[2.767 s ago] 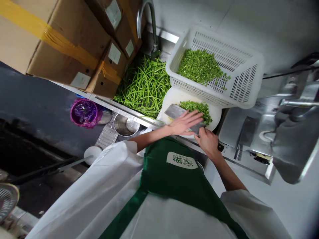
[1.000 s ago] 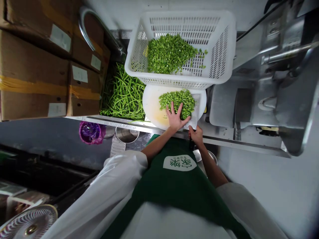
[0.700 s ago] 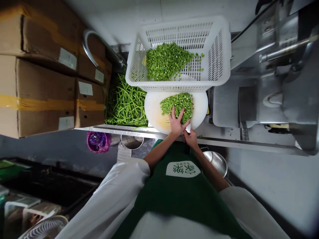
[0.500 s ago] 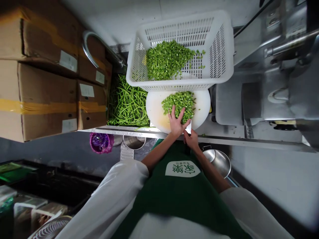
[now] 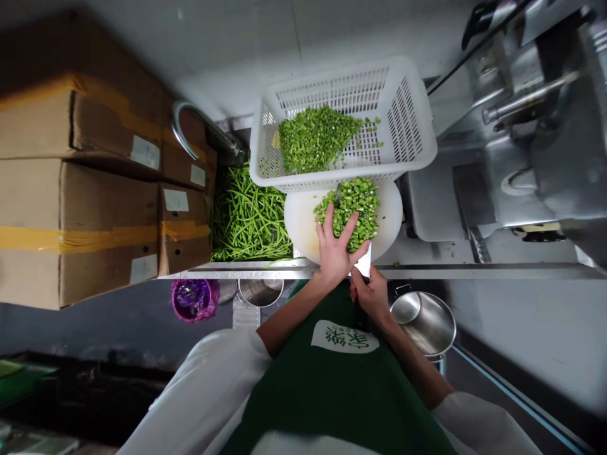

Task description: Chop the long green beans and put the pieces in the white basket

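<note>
My left hand (image 5: pixel 336 249) lies flat with fingers spread on a heap of chopped green beans (image 5: pixel 356 201), which rests on a cleaver blade (image 5: pixel 364 268) above the round white cutting board (image 5: pixel 301 219). My right hand (image 5: pixel 371 294) is closed around the cleaver's handle at the counter edge. Just beyond the board stands a white slotted basket (image 5: pixel 406 128) with more chopped beans (image 5: pixel 315 136) piled inside.
Whole green beans (image 5: pixel 245 215) fill the sink left of the board, under a curved tap (image 5: pixel 190 126). Stacked cardboard boxes (image 5: pixel 90 196) stand at the left. A steel machine (image 5: pixel 521 126) sits at the right. A steel pot (image 5: pixel 425 321) and a purple-lined bin (image 5: pixel 192 299) are below the counter.
The cleaver slid under the chopped heap, and my left hand moved onto the heap. The load has since shifted toward the basket rim.
</note>
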`<move>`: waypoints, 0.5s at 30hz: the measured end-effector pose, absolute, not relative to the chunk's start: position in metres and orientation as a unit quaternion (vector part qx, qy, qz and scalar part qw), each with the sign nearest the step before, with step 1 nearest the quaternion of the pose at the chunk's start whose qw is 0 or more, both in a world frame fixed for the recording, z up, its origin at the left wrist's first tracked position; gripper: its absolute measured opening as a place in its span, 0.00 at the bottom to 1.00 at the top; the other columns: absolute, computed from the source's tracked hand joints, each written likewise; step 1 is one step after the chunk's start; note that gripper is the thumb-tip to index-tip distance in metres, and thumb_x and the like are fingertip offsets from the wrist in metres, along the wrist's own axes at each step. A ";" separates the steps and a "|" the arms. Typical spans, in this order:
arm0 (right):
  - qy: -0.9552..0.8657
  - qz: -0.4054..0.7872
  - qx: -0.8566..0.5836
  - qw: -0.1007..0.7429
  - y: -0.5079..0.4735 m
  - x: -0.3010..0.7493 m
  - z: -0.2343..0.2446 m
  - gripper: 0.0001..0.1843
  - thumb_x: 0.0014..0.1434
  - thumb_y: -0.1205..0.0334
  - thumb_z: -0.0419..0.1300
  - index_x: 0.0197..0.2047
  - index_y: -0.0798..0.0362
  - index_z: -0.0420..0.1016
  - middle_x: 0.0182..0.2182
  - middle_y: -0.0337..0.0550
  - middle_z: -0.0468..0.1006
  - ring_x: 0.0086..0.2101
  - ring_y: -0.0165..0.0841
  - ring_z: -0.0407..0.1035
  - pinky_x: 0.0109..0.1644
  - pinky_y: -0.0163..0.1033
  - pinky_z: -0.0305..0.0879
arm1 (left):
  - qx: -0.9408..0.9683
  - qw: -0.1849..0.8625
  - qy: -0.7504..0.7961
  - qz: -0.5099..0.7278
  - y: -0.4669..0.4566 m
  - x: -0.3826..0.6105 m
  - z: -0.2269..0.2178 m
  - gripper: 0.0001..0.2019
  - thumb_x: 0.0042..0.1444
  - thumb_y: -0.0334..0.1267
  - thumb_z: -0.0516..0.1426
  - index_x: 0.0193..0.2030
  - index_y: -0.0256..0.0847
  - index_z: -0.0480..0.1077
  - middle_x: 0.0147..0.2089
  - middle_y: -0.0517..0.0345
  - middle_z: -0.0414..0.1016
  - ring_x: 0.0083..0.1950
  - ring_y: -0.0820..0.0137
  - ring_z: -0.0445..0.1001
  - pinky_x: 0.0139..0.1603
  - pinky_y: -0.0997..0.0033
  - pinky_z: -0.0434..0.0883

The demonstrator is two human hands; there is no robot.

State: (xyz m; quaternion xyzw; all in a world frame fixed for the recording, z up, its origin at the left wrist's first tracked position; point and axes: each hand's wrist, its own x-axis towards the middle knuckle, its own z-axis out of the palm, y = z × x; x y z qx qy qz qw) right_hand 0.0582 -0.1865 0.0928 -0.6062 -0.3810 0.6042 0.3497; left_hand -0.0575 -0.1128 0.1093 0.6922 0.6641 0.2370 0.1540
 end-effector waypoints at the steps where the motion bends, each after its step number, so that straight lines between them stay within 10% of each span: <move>1: -0.383 0.605 -0.600 0.357 -0.181 0.055 0.102 0.21 0.62 0.40 0.60 0.31 0.47 0.62 0.15 0.30 0.65 0.14 0.27 0.60 0.16 0.34 0.58 | 0.695 0.148 0.660 0.244 -0.108 -0.061 0.120 0.36 0.64 0.61 0.55 0.75 0.57 0.53 0.81 0.57 0.31 0.80 0.45 0.34 0.77 0.36 0.46; 7: -0.414 0.633 -0.532 0.382 -0.088 0.030 0.154 0.24 0.56 0.39 0.66 0.33 0.47 0.59 0.16 0.27 0.66 0.13 0.25 0.60 0.14 0.30 0.59 | 0.696 0.090 0.620 0.350 -0.022 -0.091 0.158 0.34 0.65 0.63 0.51 0.73 0.50 0.56 0.80 0.51 0.33 0.80 0.47 0.37 0.77 0.37 0.44; 15: -0.429 0.597 -0.588 0.336 -0.106 0.095 0.165 0.25 0.53 0.38 0.68 0.31 0.48 0.64 0.17 0.30 0.67 0.14 0.26 0.61 0.14 0.31 0.59 | 0.652 0.132 0.648 0.370 0.178 -0.148 0.092 0.35 0.63 0.65 0.53 0.62 0.35 0.69 0.73 0.35 0.55 0.77 0.39 0.48 0.72 0.27 0.46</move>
